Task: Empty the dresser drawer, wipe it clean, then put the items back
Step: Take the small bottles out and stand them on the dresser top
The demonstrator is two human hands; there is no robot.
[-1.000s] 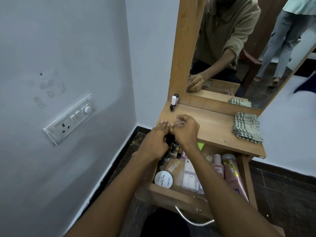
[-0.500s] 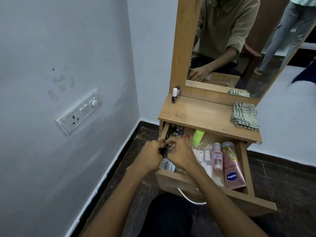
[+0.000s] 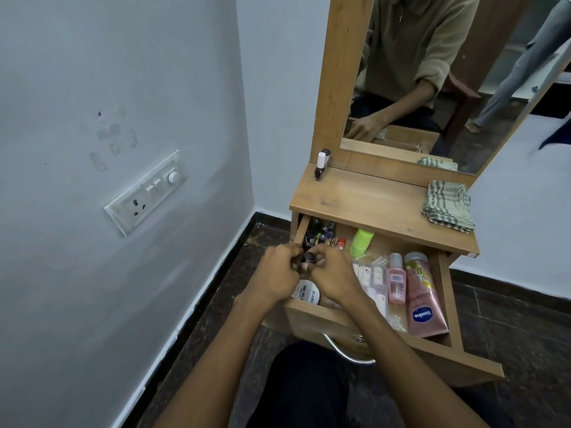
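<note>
Wooden dresser drawer (image 3: 364,327) is seen pulled out below the dresser top (image 3: 380,208) and mostly full. Head view, the only one: both hands are brought together over the drawer's left side. Right hand (image 3: 332,278) is curled, with a small dark-capped bottle (image 3: 310,257) pinched at its fingertips. Left hand (image 3: 276,274) is curled close against it; whether anything is held in it cannot be told.

Remaining in the drawer: a cluster of small bottles (image 3: 319,233) at the back left, a green container (image 3: 361,240), a white round tin (image 3: 306,291), packeted white tubes (image 3: 375,281), a pink bottle (image 3: 396,278) and a Vaseline tube (image 3: 423,299).

Standing on the dresser top: one nail polish bottle (image 3: 320,166) at the back left, with a second dark cap just behind it, and a folded checked cloth (image 3: 448,205) at the right.

Progress is judged early: emptying barely begun, wiping and refilling not yet done
</note>
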